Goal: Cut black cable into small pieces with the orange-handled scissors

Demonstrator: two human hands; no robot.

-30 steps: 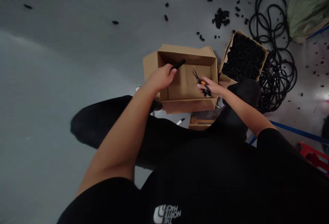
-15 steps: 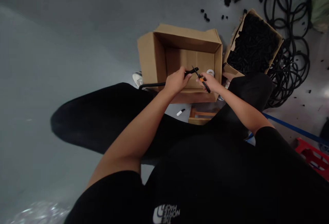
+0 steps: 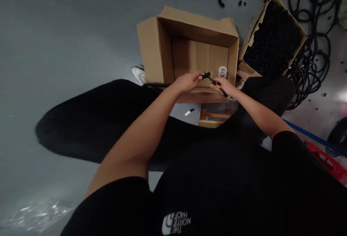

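In the head view, the left hand (image 3: 187, 82) is pinching the end of the black hose (image 3: 205, 76) above the near wall of the open box (image 3: 162, 48). The right hand (image 3: 227, 86) is closing around the cutters (image 3: 216, 83), which are meeting the hose tip. 1 full box (image 3: 273, 37) is already holding many cut pieces, so I judge much is done and this cut is not yet finished.

The open brown cardboard box (image 3: 162, 44) is plain, with a small white ring (image 3: 222, 72) in its 4 o'clock corner. The thin rubber tube (image 3: 206, 76) is black; the small cutter (image 3: 217, 84) is black with an orange patch. At 2 o'clock, a second brown carton (image 3: 247, 70) is full of black pieces (image 3: 273, 37). The smooth floor (image 3: 67, 30) is grey.
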